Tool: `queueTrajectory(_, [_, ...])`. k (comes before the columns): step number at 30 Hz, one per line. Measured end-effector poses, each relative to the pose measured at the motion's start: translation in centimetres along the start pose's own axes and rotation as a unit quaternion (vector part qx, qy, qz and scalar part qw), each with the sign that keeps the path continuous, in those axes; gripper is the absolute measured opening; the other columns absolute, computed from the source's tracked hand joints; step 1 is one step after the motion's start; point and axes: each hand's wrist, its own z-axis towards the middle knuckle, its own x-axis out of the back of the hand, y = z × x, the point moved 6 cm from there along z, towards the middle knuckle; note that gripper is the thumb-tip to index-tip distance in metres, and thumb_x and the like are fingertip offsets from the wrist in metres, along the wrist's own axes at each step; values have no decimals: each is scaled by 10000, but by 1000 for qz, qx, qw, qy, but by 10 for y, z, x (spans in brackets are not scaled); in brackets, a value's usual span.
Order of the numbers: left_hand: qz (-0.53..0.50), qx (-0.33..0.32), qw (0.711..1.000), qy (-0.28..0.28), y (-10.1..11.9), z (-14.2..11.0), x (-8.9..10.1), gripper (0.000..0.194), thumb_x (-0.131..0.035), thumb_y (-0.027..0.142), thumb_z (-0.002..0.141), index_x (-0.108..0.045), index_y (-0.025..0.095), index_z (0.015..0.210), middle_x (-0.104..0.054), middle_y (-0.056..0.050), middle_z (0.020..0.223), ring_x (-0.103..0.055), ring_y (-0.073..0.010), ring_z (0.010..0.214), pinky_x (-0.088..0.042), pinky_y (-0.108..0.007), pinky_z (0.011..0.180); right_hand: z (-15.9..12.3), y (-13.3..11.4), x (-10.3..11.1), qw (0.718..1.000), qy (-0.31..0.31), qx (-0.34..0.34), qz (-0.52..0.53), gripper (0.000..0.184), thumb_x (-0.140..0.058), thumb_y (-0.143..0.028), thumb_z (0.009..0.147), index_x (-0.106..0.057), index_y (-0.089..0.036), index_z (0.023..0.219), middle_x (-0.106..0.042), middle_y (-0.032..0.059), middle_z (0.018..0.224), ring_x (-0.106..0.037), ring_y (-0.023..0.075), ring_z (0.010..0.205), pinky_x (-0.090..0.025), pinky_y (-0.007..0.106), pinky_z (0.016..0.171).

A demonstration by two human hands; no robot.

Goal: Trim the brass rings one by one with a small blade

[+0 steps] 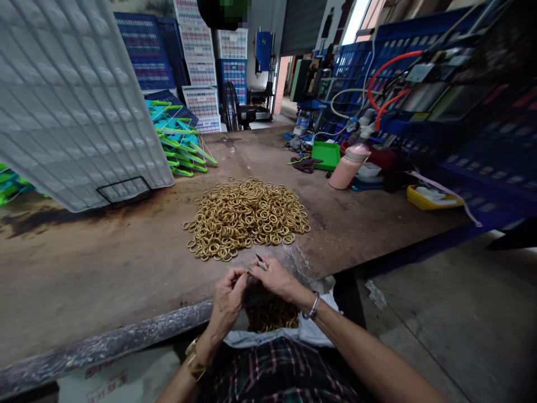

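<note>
The right hand (274, 278) grips a pointed tool (262, 262) slanting forward and left; the left hand (229, 298) is curled, its hold unclear.

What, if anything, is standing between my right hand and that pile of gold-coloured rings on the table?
Nothing visible blocks the way: just a strip of tabletop lies between the right hand and the ring pile. The small pointed blade in that hand points towards the pile.

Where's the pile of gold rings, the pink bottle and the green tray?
Pile of gold rings (250, 219): head view, middle of the heap.
Pink bottle (344, 172): head view, on its body.
Green tray (326, 155): head view, on its bare middle.
</note>
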Motion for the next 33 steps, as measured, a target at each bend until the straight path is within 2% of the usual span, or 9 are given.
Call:
queueTrajectory(3, [-41,63,997,-26,-8,-2,-4,280,-583,444,722,-565,165,741,-459,65,508,-330,-44,380,-260,-171,379,-1,-5,2,998,27,33,-48,191,-493,-288,731,-475,-163,589,-453,-50,538,-385,72,529,-295,183,494])
queueTrajectory(7, [-114,119,984,-70,-18,-4,-12,313,-551,487,745,-501,179,770,-453,78,534,-291,-25,349,-213,-148,330,-1,-2,0,998,13,37,-48,137,-481,-260,732,-524,-163,646,-504,-45,570,-423,81,562,-313,182,523])
queueTrajectory(13, [-146,117,979,-79,-19,-4,-15,307,-593,452,732,-470,172,706,-432,90,508,-275,-10,338,-221,-135,320,1,8,0,1000,-18,0,-5,155,-457,-270,745,-526,-159,661,-533,-44,560,-435,81,538,-298,184,503])
queueTrajectory(16, [-168,119,974,-90,-17,-5,-17,302,-604,441,727,-472,170,705,-442,87,516,-289,-10,345,-231,-135,325,1,4,1,999,-28,14,-11,179,-437,-254,759,-509,-158,627,-511,-45,546,-411,76,521,-293,183,500])
queueTrajectory(19, [-182,120,972,-84,-16,-5,-17,304,-620,439,711,-471,174,719,-466,81,538,-312,-15,356,-240,-136,328,0,1,7,997,12,36,-66,217,-393,-214,791,-523,-152,629,-504,-30,566,-415,81,537,-309,187,530])
queueTrajectory(22, [-171,114,976,-68,-16,-3,-15,309,-622,441,708,-461,177,713,-476,78,545,-323,-18,360,-246,-136,329,-4,-2,8,976,44,87,-196,189,-405,-180,799,-521,-156,651,-501,-23,577,-407,87,541,-289,197,535])
queueTrajectory(26, [-125,102,985,-64,-19,-2,-14,315,-576,467,739,-468,173,708,-452,84,519,-308,-16,347,-246,-140,328,-10,1,-2,931,13,135,-338,130,-421,-136,774,-530,-161,708,-506,-16,584,-398,97,533,-246,217,523])
queueTrajectory(29, [-101,92,988,-67,-19,-2,-13,321,-551,488,751,-474,177,724,-434,89,496,-303,-20,343,-250,-144,335,-11,4,-5,905,8,156,-397,127,-427,-115,735,-539,-158,776,-544,3,648,-431,111,579,-250,227,552])
queueTrajectory(33, [-85,89,990,-63,-18,-2,-12,325,-538,497,753,-463,182,731,-414,94,472,-294,-27,338,-247,-148,340,-12,4,-7,890,-4,167,-425,179,-406,-99,714,-533,-157,826,-578,22,721,-459,120,616,-268,235,583])
